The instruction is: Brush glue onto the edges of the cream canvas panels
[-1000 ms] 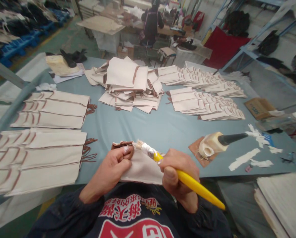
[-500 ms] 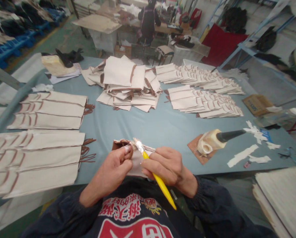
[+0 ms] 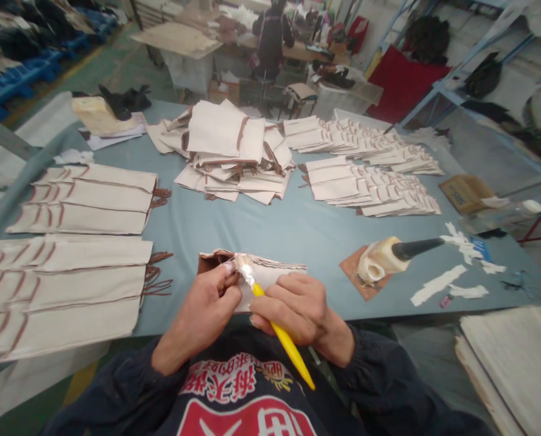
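Close to the table's front edge lies a cream cloth pouch (image 3: 267, 275) with a brown lining and trim. My left hand (image 3: 202, 318) is closed on its upper left edge, thumb and fingers pinching the cloth at the brown opening. In my right hand (image 3: 300, 309) is a brush (image 3: 293, 348) with a yellow handle. Its pale bristles touch the pouch edge right beside my left fingertips. My right-hand fingers wrap the handle and partly cover the pouch.
Left are rows of cream pouches (image 3: 84, 266) with brown cords. A messy pouch heap (image 3: 227, 136) stands behind, with overlapping rows (image 3: 374, 188) at right. A crusted pale container (image 3: 379, 260) with a black spout-like part sits on brown board. Paper strips (image 3: 438, 284) lie nearby.
The brush head has shifted slightly left and down along the pouch edge, toward my left fingers. My right hand has moved a little left, showing more of the pouch's right end.
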A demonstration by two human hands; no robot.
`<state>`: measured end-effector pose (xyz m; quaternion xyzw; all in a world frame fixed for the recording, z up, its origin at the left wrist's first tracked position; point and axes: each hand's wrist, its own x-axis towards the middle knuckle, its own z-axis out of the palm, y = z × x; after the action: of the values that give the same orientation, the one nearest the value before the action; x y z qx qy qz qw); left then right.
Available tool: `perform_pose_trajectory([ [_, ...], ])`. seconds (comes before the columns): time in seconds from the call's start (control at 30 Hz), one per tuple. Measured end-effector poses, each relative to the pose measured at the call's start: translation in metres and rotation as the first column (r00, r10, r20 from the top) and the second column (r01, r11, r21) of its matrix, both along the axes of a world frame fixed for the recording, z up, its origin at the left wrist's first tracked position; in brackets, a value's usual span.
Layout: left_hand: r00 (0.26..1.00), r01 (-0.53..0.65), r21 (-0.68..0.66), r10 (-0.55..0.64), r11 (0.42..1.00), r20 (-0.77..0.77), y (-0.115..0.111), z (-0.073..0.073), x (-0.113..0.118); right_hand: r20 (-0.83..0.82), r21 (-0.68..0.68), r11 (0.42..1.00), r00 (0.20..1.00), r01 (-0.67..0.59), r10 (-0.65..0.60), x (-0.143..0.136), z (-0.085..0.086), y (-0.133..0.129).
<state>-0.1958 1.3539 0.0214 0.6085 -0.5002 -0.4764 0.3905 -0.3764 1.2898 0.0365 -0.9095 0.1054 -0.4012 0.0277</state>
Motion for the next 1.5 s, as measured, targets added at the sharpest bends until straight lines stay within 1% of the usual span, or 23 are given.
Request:
perform_pose_trajectory([
  [0.07,0.992,-0.008,-0.034,0.012,0.999,0.124,0.002,-0.001,0.001,0.035,0.039,0.999,0.999,0.035,-0.037,-0.004,0.003,-0.003],
  [0.13,0.976,-0.017,-0.060,0.029,0.998,0.217,0.004,-0.002,0.002,0.074,0.074,0.995,0.995,0.067,-0.072,-0.010,0.008,-0.002],
  [0.2,0.967,-0.012,-0.072,0.030,0.997,0.254,0.005,-0.002,0.002,0.061,0.088,0.995,0.996,0.053,-0.058,-0.013,0.012,0.003],
  [0.3,0.949,0.029,-0.099,0.004,0.995,0.314,0.006,-0.004,0.001,-0.012,0.103,0.995,1.000,-0.002,0.004,-0.005,0.009,0.011],
  [0.33,0.937,0.041,-0.124,0.005,0.991,0.348,0.006,-0.006,0.001,-0.008,0.108,0.994,1.000,-0.009,0.010,-0.001,0.007,0.011],
  [0.4,0.910,0.056,-0.199,0.032,0.979,0.414,0.006,-0.010,0.001,0.050,0.140,0.990,0.999,-0.005,-0.002,0.005,0.004,0.010],
  [0.43,0.902,0.061,-0.236,0.048,0.970,0.430,0.006,-0.012,0.002,0.100,0.172,0.985,0.995,0.013,-0.031,0.006,0.004,0.008],
  [0.5,0.903,0.069,-0.288,0.063,0.955,0.424,0.007,-0.015,0.003,0.207,0.253,0.964,0.969,0.078,-0.133,0.004,0.004,0.004],
  [0.57,0.911,0.064,-0.308,0.070,0.949,0.406,0.009,-0.017,0.004,0.281,0.323,0.937,0.932,0.132,-0.228,-0.001,0.006,0.003],
  [0.6,0.913,0.056,-0.318,0.080,0.946,0.401,0.011,-0.018,0.005,0.303,0.335,0.932,0.920,0.140,-0.247,-0.003,0.007,0.003],
  [0.67,0.909,0.049,-0.366,0.110,0.929,0.402,0.013,-0.019,0.007,0.304,0.335,0.935,0.926,0.115,-0.223,-0.006,0.007,0.004],
  [0.77,0.905,0.092,-0.441,0.110,0.893,0.411,0.016,-0.022,0.009,0.262,0.358,0.932,0.951,0.059,-0.161,-0.004,0.003,0.008],
  [0.9,0.914,0.122,-0.471,0.086,0.874,0.396,0.017,-0.028,0.007,0.194,0.380,0.925,0.978,-0.007,-0.072,0.005,0.000,0.015],
  [1.0,0.916,0.161,-0.486,0.052,0.859,0.397,0.017,-0.031,0.005,0.174,0.359,0.933,0.984,-0.023,-0.042,0.006,0.003,0.019],
  [1.13,0.915,0.230,-0.515,-0.002,0.826,0.405,0.015,-0.029,0.006,0.096,0.288,0.954,0.994,-0.078,0.052,0.004,0.010,0.020],
  [1.23,0.916,0.258,-0.523,-0.033,0.812,0.400,0.014,-0.027,0.007,0.116,0.288,0.949,0.989,-0.124,0.094,0.007,0.010,0.019],
  [1.3,0.912,0.262,-0.515,-0.035,0.817,0.409,0.014,-0.027,0.008,0.166,0.329,0.934,0.983,-0.135,0.084,0.009,0.006,0.017],
  [1.33,0.908,0.261,-0.513,-0.028,0.818,0.418,0.014,-0.027,0.008,0.198,0.386,0.913,0.979,-0.133,0.059,0.011,0.003,0.016],
  [1.37,0.904,0.259,-0.515,-0.017,0.817,0.428,0.015,-0.027,0.008,0.240,0.476,0.869,0.971,-0.134,0.018,0.011,-0.001,0.015],
  [1.4,0.898,0.253,-0.523,0.003,0.814,0.440,0.016,-0.028,0.008,0.285,0.591,0.794,0.958,-0.142,-0.041,0.012,-0.004,0.014],
  [1.47,0.886,0.225,-0.543,0.061,0.809,0.459,0.018,-0.029,0.009,0.356,0.798,0.574,0.913,-0.185,-0.200,0.010,-0.010,0.010],
  [1.5,0.881,0.203,-0.555,0.097,0.807,0.464,0.019,-0.030,0.008,0.387,0.853,0.473,0.874,-0.220,-0.293,0.009,-0.011,0.008],
])
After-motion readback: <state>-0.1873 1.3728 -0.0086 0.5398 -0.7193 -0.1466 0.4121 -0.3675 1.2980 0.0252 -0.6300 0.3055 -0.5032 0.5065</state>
